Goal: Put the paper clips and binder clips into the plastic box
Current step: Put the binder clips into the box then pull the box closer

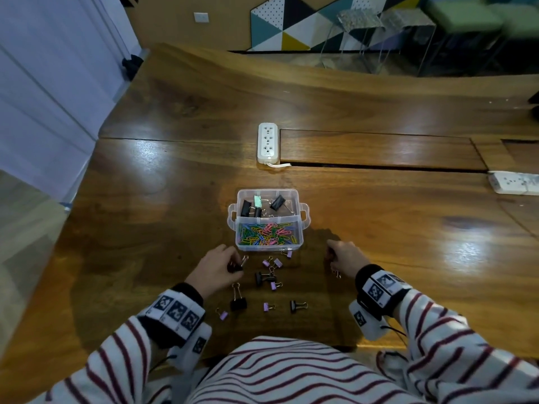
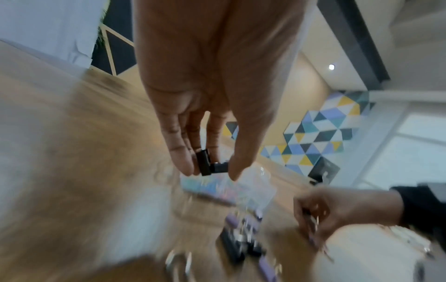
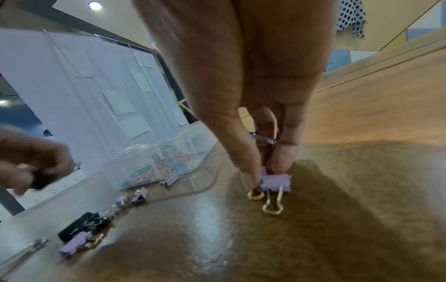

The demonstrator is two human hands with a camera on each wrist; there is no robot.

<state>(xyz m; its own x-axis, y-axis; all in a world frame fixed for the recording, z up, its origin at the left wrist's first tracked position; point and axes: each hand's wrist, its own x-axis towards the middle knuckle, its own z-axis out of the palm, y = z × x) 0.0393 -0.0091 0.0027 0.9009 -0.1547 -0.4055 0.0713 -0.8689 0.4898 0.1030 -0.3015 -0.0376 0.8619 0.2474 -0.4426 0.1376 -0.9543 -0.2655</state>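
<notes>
A clear plastic box (image 1: 299,228) stands on the wooden table; its far compartment holds black binder clips, its near one coloured paper clips. My left hand (image 1: 217,268) pinches a black binder clip (image 2: 208,165) just left of the box's near corner. My right hand (image 1: 344,258), right of the box, pinches a purple binder clip (image 3: 275,183) with gold handles low over the table, and other clip wire shows between its fingers. Several loose black and purple binder clips (image 1: 264,278) lie between my hands.
A white power strip (image 1: 268,143) lies beyond the box beside a slot in the table. A second strip (image 1: 514,186) is at the right edge. Chairs and a patterned wall panel stand past the table's far edge. My striped sleeves fill the foreground.
</notes>
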